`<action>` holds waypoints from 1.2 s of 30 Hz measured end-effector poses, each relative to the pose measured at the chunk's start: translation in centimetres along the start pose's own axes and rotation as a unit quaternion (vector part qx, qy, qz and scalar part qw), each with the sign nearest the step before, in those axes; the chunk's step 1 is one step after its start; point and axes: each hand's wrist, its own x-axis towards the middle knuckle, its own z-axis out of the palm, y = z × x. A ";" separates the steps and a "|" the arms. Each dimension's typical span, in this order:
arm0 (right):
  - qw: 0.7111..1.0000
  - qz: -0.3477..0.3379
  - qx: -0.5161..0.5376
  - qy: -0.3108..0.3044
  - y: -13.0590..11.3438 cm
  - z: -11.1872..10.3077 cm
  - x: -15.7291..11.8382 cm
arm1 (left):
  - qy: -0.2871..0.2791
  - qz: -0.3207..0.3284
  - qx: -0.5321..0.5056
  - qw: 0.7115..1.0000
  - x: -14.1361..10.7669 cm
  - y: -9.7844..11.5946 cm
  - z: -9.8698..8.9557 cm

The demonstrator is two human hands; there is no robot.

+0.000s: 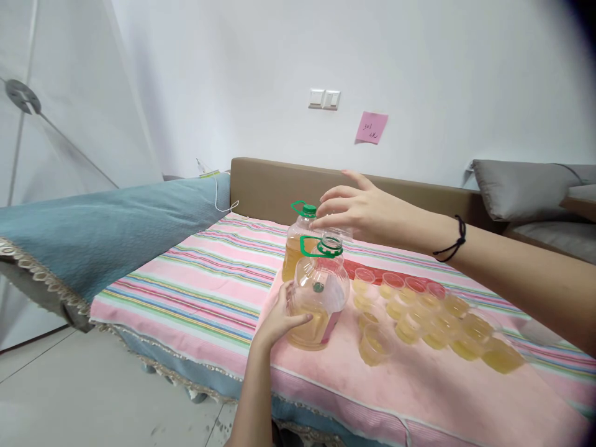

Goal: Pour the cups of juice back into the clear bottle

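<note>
My left hand (280, 318) is wrapped round the lower left side of a clear plastic jug (314, 320), which stands upright with yellow liquid low inside. The jug has a green handle ring, and its mouth is uncapped. Above and slightly behind that mouth is my right hand (349, 208), palm down with fingers spread; something clear and hard to make out shows beneath it. A second jug (293, 251) with a green cap stands behind, fuller of yellow liquid. To the right, several clear plastic cups (375, 344) hold yellow liquid.
The pink mat (349, 385) lies over a striped cloth (162, 292). A red strip (386, 270) runs behind the cups. Blue fabric covers the armrest (139, 230) at left, with a white cable near it. Grey cushions (535, 186) are at the right, against the wall.
</note>
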 end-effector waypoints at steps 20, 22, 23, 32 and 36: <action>0.976 0.165 0.113 0.089 2.0 2.4 -5.9 | -0.003 -0.027 0.000 1.000 0.1 0.0 0.1; 0.940 0.233 0.223 0.114 1.5 3.4 -6.5 | -0.001 -0.028 0.003 1.000 0.1 0.2 0.1; 0.911 0.263 0.289 0.131 1.1 3.9 -6.8 | 0.000 -0.027 0.008 1.000 0.1 0.2 0.0; 0.620 0.439 0.569 0.313 -2.9 9.3 -16.5 | 0.026 -0.017 0.082 0.996 0.9 -0.9 -0.7; 0.535 0.545 0.502 0.405 -3.3 11.2 -26.5 | 0.083 0.005 0.109 0.991 1.7 -1.3 -0.8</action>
